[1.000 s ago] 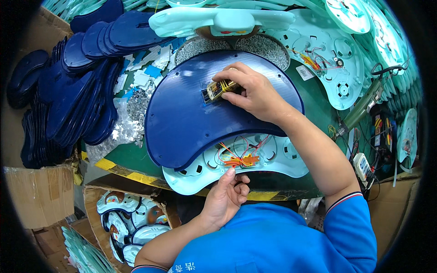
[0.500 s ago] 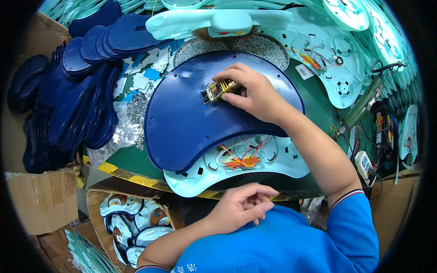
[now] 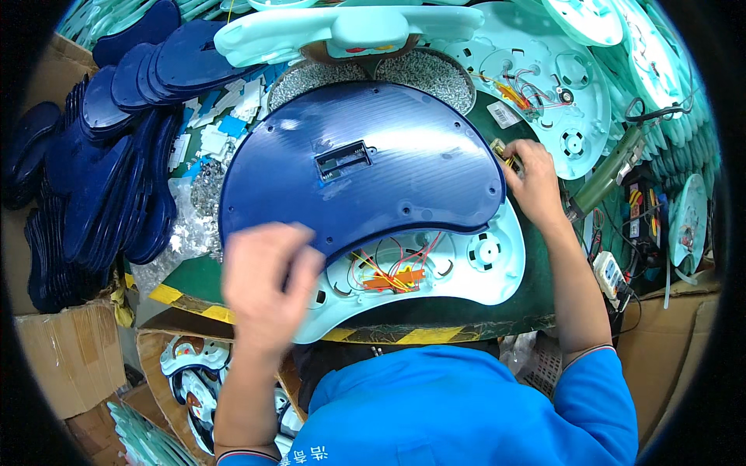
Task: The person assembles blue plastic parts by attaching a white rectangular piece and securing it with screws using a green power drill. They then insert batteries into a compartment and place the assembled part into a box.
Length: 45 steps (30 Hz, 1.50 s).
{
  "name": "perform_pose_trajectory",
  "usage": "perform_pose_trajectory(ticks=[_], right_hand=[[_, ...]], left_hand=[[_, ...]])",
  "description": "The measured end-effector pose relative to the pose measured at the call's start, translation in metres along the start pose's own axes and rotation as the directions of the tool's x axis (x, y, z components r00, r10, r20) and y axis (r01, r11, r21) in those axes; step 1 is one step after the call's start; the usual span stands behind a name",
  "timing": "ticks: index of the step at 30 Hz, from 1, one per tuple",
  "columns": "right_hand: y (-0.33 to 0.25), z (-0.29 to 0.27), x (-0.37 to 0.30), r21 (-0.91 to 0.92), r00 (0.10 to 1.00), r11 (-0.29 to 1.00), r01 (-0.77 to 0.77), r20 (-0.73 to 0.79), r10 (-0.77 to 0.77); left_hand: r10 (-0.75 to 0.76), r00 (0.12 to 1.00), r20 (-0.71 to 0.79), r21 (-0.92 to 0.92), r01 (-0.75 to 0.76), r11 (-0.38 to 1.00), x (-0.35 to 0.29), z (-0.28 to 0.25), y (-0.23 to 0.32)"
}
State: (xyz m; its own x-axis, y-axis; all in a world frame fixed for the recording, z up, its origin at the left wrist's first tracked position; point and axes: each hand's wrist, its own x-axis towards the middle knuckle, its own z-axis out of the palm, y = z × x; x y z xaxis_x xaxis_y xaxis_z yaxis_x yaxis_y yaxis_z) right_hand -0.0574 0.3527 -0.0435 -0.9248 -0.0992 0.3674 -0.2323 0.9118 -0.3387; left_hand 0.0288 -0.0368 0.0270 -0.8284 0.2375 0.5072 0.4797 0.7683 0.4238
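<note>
A dark blue curved plastic cover (image 3: pixel 420 140) lies over a pale mint housing (image 3: pixel 497 279) on the bench. An open rectangular battery compartment (image 3: pixel 343 161) shows in the cover, with nothing in it. At the cover's right edge, my right hand (image 3: pixel 536 182) is closed on a gold-coloured battery bundle (image 3: pixel 509 158) bound with a yellow band, low by the bench top. My left hand (image 3: pixel 268 283) is smeared by motion over the cover's lower left edge. Red and yellow wires and an orange part (image 3: pixel 395 278) show inside the housing below the cover.
Stacked blue covers (image 3: pixel 116 171) fill the left side. Two round trays of small screws (image 3: pixel 427 78) stand behind the cover, under an upright mint part (image 3: pixel 350 35). Another wired mint housing (image 3: pixel 567 93) lies at the back right, near a green tool (image 3: pixel 610 175).
My right hand has taken the battery bundle from the compartment rightward, off the cover. My left hand has moved from in front of my body up to the cover's lower left edge.
</note>
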Motion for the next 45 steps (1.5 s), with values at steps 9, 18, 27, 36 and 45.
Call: perform_pose_trajectory(ticks=[9,18,27,36,45], right_hand=[[-0.088,-0.018,0.032,0.428,0.975,0.88,-0.204,0.17,0.142],[-0.09,-0.055,-0.043,0.053,0.926,0.955,-0.293,0.264,0.269],[-0.098,-0.043,0.007,-0.176,0.824,0.974,-0.146,0.523,0.218],[-0.125,0.002,0.049,-0.057,0.898,0.973,-0.226,0.374,0.23],[-0.125,0.02,0.043,-0.063,0.967,0.998,0.004,0.254,0.012]], left_hand=[[-0.685,0.729,-0.003,-0.019,0.684,0.729,-0.007,-0.013,-0.054],[-0.556,0.831,0.037,0.27,0.527,0.806,-0.022,-0.002,-0.006],[-0.628,0.724,0.284,0.343,0.535,0.772,0.011,-0.003,-0.047],[-0.348,0.931,0.112,0.279,0.306,0.91,0.028,0.051,-0.032],[-0.283,0.956,0.08,0.341,0.24,0.909,0.026,0.056,-0.028]])
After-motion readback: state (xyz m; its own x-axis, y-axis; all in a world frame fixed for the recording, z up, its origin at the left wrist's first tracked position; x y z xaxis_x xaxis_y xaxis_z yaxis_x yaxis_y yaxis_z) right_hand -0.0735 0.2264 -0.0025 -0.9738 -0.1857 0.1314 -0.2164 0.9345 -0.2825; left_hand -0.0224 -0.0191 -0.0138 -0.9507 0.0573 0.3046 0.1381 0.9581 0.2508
